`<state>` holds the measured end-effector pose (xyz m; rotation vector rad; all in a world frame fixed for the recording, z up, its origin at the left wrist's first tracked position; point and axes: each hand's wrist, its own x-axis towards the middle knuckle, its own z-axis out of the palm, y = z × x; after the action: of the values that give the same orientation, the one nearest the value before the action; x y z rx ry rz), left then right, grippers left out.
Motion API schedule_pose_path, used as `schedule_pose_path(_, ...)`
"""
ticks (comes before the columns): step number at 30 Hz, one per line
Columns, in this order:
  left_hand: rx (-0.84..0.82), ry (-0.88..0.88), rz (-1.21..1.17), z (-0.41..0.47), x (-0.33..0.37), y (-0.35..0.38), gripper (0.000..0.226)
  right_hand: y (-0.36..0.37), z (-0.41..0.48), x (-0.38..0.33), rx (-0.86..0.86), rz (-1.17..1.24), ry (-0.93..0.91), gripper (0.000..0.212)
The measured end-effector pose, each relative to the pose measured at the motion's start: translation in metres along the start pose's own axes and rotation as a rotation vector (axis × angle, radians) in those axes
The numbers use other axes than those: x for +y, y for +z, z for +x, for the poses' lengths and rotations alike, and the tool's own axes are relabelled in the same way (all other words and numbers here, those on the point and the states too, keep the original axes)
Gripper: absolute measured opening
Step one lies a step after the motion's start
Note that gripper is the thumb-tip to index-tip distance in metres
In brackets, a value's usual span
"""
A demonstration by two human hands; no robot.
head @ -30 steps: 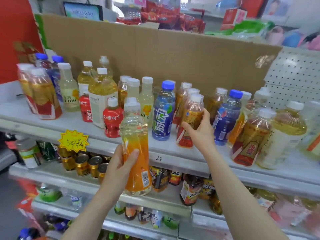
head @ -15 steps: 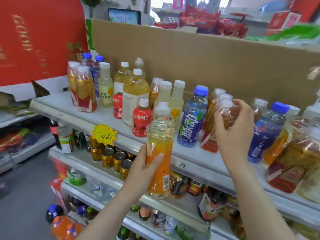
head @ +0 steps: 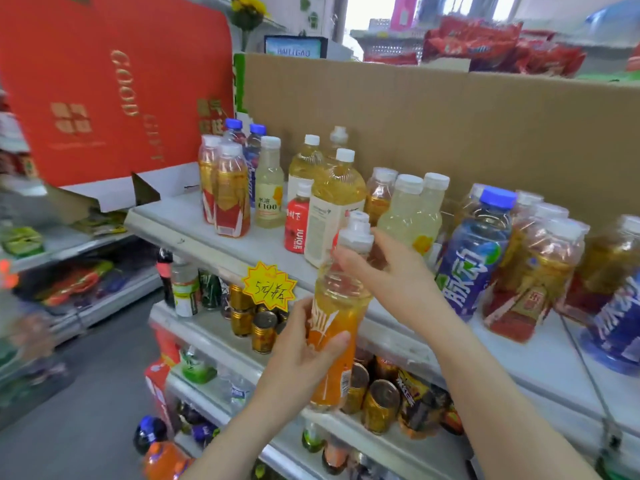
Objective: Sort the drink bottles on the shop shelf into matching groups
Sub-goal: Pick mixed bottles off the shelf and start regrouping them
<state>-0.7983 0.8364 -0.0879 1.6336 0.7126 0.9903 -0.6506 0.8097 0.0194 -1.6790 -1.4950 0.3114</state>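
**Right hand leaves the tea bottles and comes across to the orange bottle**

The left hand [head: 301,351] grips the orange bottle [head: 341,306] round its lower half, fingers and thumb wrapped on the label. It holds the bottle upright in front of the shelf [head: 214,230] edge, as it did a second ago.

The change is in the right hand [head: 394,275]. A moment back it was on the tea bottles [head: 540,271]. Now it has let them be and moved over until it sits just beside the orange bottle's neck, above the left hand. Its fingers are spread, thumb up, closed round nothing that shows. Whether a fingertip touches the bottle I cannot tell.

For the task, this looks like either a two-handed placing or a reach for something just behind the bottle. The orange bottle has not yet been set down in any group.

The bottle is tall clear plastic with a white cap. Its drink is pale yellow at the top and deep orange at the bottom, and the label is orange with white marks.

Beyond the right hand stands a blue bottle [head: 474,258], with the tea bottles further out on that side. Beyond the left hand stands a red bottle [head: 297,223], and past it more tea bottles at the shelf's far end.
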Motion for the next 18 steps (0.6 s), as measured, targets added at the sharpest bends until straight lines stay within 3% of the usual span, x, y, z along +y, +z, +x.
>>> schedule_pose_path(4,-0.09,0.025,0.026,0.039,-0.002,-0.052,0.049,0.024,0.026,-0.011,0.083,0.061,0.01,0.055)
schedule_pose_path(7,-0.205,0.068,0.087,0.077,0.001,-0.101,0.049,0.039,0.044,-0.022,0.155,0.119,0.045,0.045)
schedule_pose_path(12,-0.121,0.158,0.187,0.164,0.013,-0.157,0.033,0.059,0.063,-0.042,0.297,0.082,0.107,0.035)
schedule_pose_path(18,-0.194,0.338,0.49,0.257,0.032,-0.145,0.051,0.076,0.077,-0.061,0.459,0.065,0.17,0.028)
